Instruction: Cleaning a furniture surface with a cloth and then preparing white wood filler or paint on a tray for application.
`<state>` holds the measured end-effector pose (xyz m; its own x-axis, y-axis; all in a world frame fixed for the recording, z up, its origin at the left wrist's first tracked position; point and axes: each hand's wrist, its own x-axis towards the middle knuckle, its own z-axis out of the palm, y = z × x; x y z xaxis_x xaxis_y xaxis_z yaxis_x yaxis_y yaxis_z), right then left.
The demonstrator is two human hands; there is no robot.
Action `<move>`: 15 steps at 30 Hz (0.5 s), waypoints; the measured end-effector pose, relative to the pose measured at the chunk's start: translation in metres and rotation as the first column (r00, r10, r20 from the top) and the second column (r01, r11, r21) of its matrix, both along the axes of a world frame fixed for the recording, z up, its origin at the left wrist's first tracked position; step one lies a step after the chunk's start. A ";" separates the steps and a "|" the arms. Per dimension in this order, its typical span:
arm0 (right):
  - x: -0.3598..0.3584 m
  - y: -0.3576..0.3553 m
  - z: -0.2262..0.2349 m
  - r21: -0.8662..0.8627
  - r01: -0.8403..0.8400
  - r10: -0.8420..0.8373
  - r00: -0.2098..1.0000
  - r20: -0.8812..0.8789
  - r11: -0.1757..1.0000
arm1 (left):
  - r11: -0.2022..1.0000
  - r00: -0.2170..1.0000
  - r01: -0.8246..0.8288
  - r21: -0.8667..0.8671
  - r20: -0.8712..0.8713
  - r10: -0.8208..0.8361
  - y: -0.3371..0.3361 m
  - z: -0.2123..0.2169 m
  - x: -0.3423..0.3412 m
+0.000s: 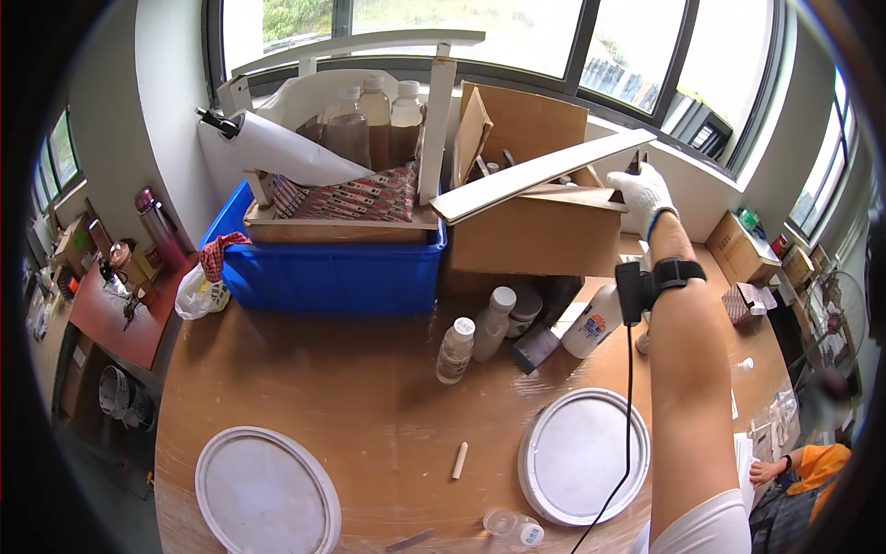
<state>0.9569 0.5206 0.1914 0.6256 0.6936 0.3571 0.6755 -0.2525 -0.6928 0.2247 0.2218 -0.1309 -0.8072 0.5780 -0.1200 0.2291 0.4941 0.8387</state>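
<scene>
My right hand [644, 196], in a white knit glove, reaches out to the right side of an open cardboard box [535, 242]. Its fingers are closed on something dark, of which only small pieces show above and beside the knuckles; I cannot make out its kind. A long white board [544, 175] lies slantwise across the top of the box, its far end close to my fingers. Inside the box, several small items are partly hidden by flaps and the board. A black strap with a small dark device [637, 291] sits on my right forearm, trailing a cable. My left hand is out of view.
Left of the box stands a blue crate [332, 277] with bottles, a paper roll and wood pieces. Several bottles, including a clear bottle [455, 351], stand before the box. Two round white lids [268, 489] lie nearer. Another person's hand [764, 471] is at the right edge.
</scene>
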 end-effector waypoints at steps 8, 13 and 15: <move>0.006 -0.029 -0.057 0.140 -0.125 0.168 0.919 -0.357 0.982 | 0.994 0.998 -0.007 0.107 0.070 0.000 -0.001 -0.008 0.000; 0.010 -0.019 -0.081 0.389 0.045 0.049 0.972 -0.228 0.920 | 0.998 0.999 0.032 0.056 0.023 -0.033 0.002 0.000 0.006; 0.006 -0.014 -0.082 0.432 0.141 -0.040 0.971 -0.234 0.891 | 0.998 0.999 0.046 0.032 -0.001 -0.046 -0.001 -0.009 -0.004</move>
